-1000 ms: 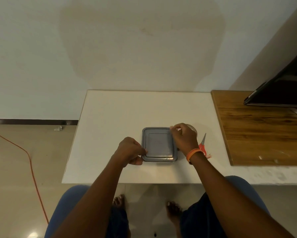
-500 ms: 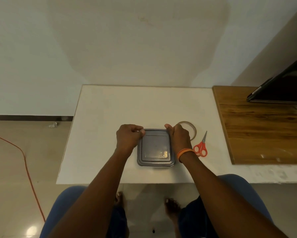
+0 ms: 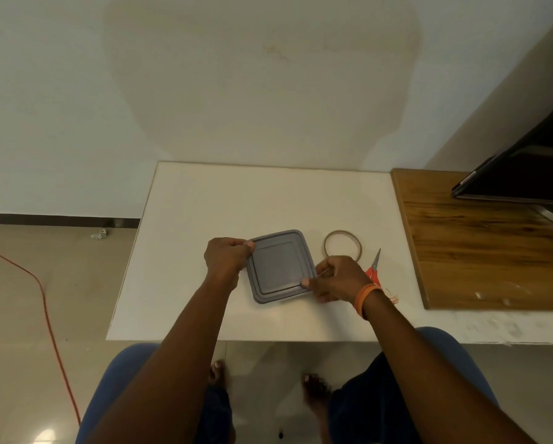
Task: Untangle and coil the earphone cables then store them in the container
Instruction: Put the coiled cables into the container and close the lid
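right hand (image 3: 337, 277) shifted to near corner, square grey lidded container (image 3: 278, 265) rotated

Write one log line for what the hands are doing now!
left hand: grips container far-left corner | right hand: pinches near-right edge | lid: on | earphones: not visible

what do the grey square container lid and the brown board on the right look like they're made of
Grey square container lid: probably plastic, matte with a faint sheen, with moulded stepped ridges and rounded corners. Brown board: wood or wood-look laminate, given the streaky grain pattern and smooth, slightly glossy face; which of the two cannot be told.
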`<state>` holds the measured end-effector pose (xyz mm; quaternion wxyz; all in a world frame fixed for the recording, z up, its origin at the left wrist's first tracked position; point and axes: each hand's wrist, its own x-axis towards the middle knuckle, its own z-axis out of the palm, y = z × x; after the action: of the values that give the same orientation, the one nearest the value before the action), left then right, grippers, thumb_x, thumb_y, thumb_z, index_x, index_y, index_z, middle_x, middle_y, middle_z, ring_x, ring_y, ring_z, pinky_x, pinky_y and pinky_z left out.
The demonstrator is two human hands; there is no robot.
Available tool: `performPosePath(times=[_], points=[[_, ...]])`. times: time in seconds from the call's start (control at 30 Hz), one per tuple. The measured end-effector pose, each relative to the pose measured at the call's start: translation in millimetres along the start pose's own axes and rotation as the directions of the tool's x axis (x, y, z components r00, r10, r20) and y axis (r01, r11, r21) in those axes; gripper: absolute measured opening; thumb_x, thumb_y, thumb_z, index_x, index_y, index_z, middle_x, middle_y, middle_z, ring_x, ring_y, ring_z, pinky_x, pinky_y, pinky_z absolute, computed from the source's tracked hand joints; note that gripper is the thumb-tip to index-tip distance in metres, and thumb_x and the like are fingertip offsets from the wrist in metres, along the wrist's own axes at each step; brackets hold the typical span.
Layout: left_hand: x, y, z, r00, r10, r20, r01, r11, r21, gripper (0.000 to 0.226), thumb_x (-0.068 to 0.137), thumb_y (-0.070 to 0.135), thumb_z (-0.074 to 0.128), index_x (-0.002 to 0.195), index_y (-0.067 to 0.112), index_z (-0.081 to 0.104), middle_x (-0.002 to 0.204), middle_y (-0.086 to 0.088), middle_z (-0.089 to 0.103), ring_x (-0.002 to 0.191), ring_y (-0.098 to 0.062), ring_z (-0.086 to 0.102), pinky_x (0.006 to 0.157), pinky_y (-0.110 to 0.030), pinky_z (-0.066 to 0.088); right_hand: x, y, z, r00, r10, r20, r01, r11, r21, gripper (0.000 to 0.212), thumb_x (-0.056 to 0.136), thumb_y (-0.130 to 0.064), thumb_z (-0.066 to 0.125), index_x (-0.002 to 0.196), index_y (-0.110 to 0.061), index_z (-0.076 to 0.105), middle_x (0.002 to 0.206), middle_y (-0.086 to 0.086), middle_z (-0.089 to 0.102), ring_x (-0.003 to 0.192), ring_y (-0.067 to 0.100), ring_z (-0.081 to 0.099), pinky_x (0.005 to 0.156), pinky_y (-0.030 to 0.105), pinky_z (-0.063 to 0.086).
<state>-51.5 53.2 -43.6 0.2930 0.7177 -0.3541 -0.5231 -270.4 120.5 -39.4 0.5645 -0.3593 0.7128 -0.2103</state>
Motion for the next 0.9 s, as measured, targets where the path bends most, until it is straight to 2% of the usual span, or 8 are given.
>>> performPosePath(times=[0.13,0.23,0.37,0.43,0.53,0.7,0.8,0.9], points=[[-5,0,2,0.998,0.042,-0.049,-0.042,0.999,0.007,0.007,0.083,0.015,0.076,0.079,0.010,0.073,0.079,-0.006,0.069,0.073,-0.022,0.064,0.070,-0.031,0.056,-4,3,-2,0.996,0.072,0.051,-0.080,0.977,0.196,0.048,0.068,-0.006,0.085,0.106,0.010,0.060,0.092,0.023,0.071,0.078,0.031,0.074,0.072,0.036,0.061],[-3,-4,2,0.996,0.069,-0.053,-0.069,0.998,0.003,0.011,0.083,0.019,0.076,0.076,0.013,0.071,0.081,-0.008,0.071,0.074,-0.024,0.065,0.075,-0.039,0.059,-4,4,1,0.996,0.085,0.032,-0.091,0.956,0.279,0.042,0.070,-0.002,0.082,0.104,0.013,0.060,0.090,0.022,0.070,0.079,0.029,0.074,0.071,0.032,0.061],[-5,-7,3,0.998,0.012,-0.056,-0.007,0.997,0.081,0.053,0.084,0.045,0.072,0.089,-0.008,0.064,0.088,-0.029,0.061,0.078,-0.033,0.064,0.055,-0.034,0.058,-4,6,2,0.996,0.089,0.028,-0.093,0.929,0.359,0.032,0.073,-0.001,0.080,0.098,0.008,0.061,0.090,0.021,0.070,0.082,0.029,0.073,0.073,0.033,0.061],[-10,-3,4,0.992,-0.128,0.005,0.128,0.991,0.041,0.058,0.083,0.051,0.071,0.092,-0.005,0.058,0.088,-0.018,0.056,0.084,-0.029,0.061,0.058,-0.037,0.060,0,5,2,0.996,0.080,-0.026,-0.063,0.915,0.399,0.030,0.074,-0.001,0.080,0.096,0.007,0.061,0.092,0.021,0.070,0.081,0.029,0.073,0.072,0.034,0.061],[-18,5,8,0.959,-0.244,0.147,0.249,0.969,-0.013,0.039,0.081,0.024,0.080,0.097,-0.001,0.056,0.099,-0.014,0.059,0.094,-0.030,0.061,0.071,-0.043,0.060,10,-6,-2,0.984,0.077,-0.160,-0.004,0.910,0.416,0.031,0.073,-0.001,0.081,0.096,0.007,0.061,0.091,0.023,0.070,0.076,0.030,0.073,0.068,0.035,0.061],[-14,20,42,0.995,-0.062,0.074,0.067,0.996,-0.066,0.048,0.070,-0.004,0.082,0.112,0.002,0.059,0.099,-0.016,0.066,0.080,-0.024,0.070,0.078,-0.041,0.061,33,-28,-16,0.858,-0.108,-0.503,0.154,0.987,0.052,0.023,0.078,-0.009,0.079,0.099,-0.006,0.068,0.087,0.016,0.071,0.065,0.025,0.070,0.064,0.038,0.061],[-2,44,66,0.999,-0.025,0.025,0.027,0.995,-0.098,0.045,0.069,-0.005,0.081,0.109,0.005,0.064,0.092,-0.011,0.067,0.076,-0.023,0.069,0.078,-0.039,0.061,48,-32,-28,0.784,-0.284,-0.552,0.170,0.953,-0.249,0.029,0.083,-0.022,0.075,0.110,-0.012,0.071,0.095,0.013,0.074,0.081,0.027,0.071,0.079,0.040,0.059],[16,64,83,0.999,0.032,-0.010,-0.032,0.999,-0.017,0.047,0.069,-0.003,0.082,0.112,0.006,0.067,0.101,-0.011,0.069,0.086,-0.026,0.070,0.082,-0.039,0.060,60,-39,-41,0.765,-0.314,-0.562,0.197,0.945,-0.260,0.033,0.084,-0.023,0.075,0.112,-0.008,0.070,0.105,0.014,0.073,0.097,0.030,0.068,0.089,0.041,0.056]])
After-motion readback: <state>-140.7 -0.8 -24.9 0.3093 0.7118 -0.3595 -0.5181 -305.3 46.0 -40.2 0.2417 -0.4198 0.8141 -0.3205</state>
